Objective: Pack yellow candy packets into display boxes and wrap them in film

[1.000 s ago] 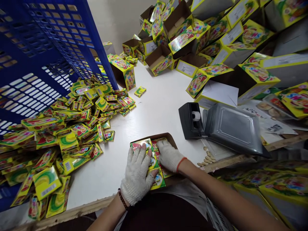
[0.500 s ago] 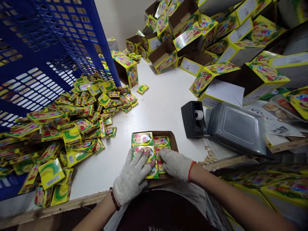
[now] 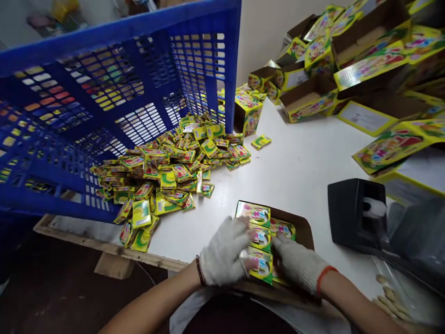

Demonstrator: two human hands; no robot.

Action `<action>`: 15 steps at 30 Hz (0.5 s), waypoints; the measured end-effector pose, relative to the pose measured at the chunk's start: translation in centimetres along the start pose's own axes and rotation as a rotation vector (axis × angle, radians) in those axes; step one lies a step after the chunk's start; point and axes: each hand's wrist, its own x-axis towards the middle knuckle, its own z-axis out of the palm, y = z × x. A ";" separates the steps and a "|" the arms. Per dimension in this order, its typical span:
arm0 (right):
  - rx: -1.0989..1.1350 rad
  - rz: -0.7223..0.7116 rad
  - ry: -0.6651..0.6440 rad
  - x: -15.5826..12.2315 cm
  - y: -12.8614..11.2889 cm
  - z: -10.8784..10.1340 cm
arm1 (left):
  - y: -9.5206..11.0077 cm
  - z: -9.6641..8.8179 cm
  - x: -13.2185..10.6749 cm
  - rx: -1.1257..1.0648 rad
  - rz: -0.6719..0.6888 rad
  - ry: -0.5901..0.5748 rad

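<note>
In front of me an open carton (image 3: pixel 305 227) with a brown inside holds small yellow-green packs. Three packs (image 3: pixel 256 212) form its left column; another pack (image 3: pixel 283 228) shows in the right column, sitting lower. My left hand (image 3: pixel 224 253), in a white knitted glove with bare fingertips, lies over the left edge of the left column. Its fingers are apart and a little blurred, touching the pack tops. My right hand (image 3: pixel 301 262), gloved with an orange cuff, reaches into the right side with fingers stretched out. Its fingertips are partly hidden beside the packs.
A tipped blue plastic crate (image 3: pixel 230 88) spills a heap of small packs (image 3: pixel 174 171) onto the white table (image 3: pixel 295 162) at left. One loose pack (image 3: pixel 260 142) lies apart. A black tape dispenser (image 3: pixel 351 208) stands right. Empty yellow cartons (image 3: pixel 309 99) pile up behind.
My view has swung left, so things appear further right. The left column of packs now stands above the right one. My left hand has shifted toward the carton's left edge.
</note>
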 end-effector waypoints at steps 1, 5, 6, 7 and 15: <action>0.022 -0.018 0.002 0.0 0.4 -0.6 | -1.4 -0.3 0.6 0.026 -0.146 0.117; 0.093 -0.119 0.168 -0.9 1.8 -3.2 | -8.4 -2.9 3.2 -0.007 -0.849 0.399; 0.129 -0.127 0.212 -1.2 2.0 -3.7 | -9.8 -3.6 3.7 -0.080 -0.928 0.410; 0.179 -0.124 0.253 -1.5 2.1 -4.2 | -10.8 -4.2 4.0 -0.150 -0.968 0.414; 0.730 -0.205 0.388 -1.8 -2.9 -6.3 | -3.0 -3.3 3.2 -0.819 -0.740 0.488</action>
